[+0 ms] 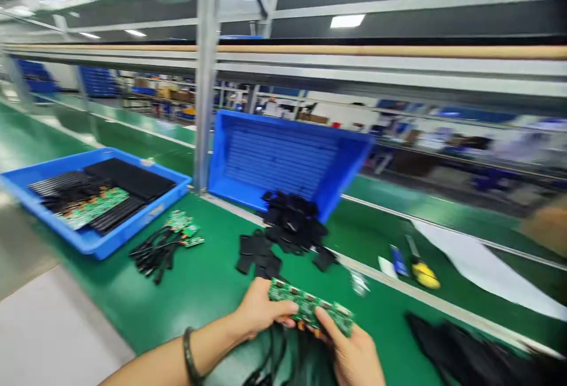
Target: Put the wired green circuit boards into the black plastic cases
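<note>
Both hands grip a strip of green circuit boards (305, 302) low in the middle of the head view. My left hand (259, 310) is closed on its left end, thumb on top. At the other end my right hand (357, 352) pinches it, thumb pressed on the face. Black cables (274, 353) hang below the strip, partly hidden by the hands. Just beyond lie several flat black pieces (259, 253), spilling from a larger black pile (295, 223). To the left rests a bunch of small green boards with black cables (166, 244).
A blue tray (95, 247) at left holds boards, black strips and a black slab. Another blue bin (274, 155) stands tipped behind the pile, beside a metal post (206, 78). At right are a yellow-handled tool (425, 273), white paper (482, 262) and blurred black material (473, 350).
</note>
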Tool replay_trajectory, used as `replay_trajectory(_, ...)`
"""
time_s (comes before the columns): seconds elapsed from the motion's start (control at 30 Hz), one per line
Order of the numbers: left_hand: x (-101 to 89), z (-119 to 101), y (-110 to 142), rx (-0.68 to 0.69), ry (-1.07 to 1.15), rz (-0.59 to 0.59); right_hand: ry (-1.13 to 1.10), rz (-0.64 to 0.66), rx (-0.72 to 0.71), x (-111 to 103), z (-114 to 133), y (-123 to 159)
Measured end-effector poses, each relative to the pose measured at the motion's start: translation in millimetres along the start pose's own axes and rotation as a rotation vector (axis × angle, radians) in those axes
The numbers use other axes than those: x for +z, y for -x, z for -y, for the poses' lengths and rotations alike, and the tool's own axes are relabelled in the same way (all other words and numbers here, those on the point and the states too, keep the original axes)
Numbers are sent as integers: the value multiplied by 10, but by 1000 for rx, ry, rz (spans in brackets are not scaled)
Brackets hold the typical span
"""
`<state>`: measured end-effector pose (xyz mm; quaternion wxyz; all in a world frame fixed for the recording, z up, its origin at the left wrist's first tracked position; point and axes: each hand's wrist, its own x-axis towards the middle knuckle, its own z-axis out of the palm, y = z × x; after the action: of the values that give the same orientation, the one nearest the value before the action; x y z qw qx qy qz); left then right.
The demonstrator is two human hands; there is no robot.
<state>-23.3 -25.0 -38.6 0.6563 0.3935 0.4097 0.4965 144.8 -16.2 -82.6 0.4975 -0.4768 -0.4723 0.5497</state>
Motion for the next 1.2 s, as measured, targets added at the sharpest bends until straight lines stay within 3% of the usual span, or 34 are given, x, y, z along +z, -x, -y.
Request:
replay_trajectory(0.1,4,10,-22,146,-211,-110,76,-274,-45,50,115,-37)
replay_trajectory(0.2,47,41,-30,269,-431,-213,126,-360,-150,188,212,-125)
replay_trajectory(0.27,53,28,-58,227,-355,-200,7,-334,-118,215,270,-148)
replay_trajectory(0.4,-2,-54,-124,-29,-51,-80,-335,-92,95,156,348,-91)
replay_trajectory(0.53,-44,-69,-134,-39,-146,-23,-307,52,33,181,355,-19)
replay_trajectory(0.7,-56,-33,-139,92,-321,-8,-217,-60,-79,287,292,-23)
replay_trajectory(0.87,-16,-60,-125,267,-664,-153,-67,-235,-163,353,217,-64)
replay_trajectory(0.97,27,-88,-127,335,-762,-202,-2,-305,-183,378,198,-78)
replay_trajectory(1.03,40,-115,-143,287,-654,-174,-72,-292,-144,374,215,-79)
replay_trajectory(1.2,0,-216,-160,-37,-110,74,-446,-62,54,296,336,-51)
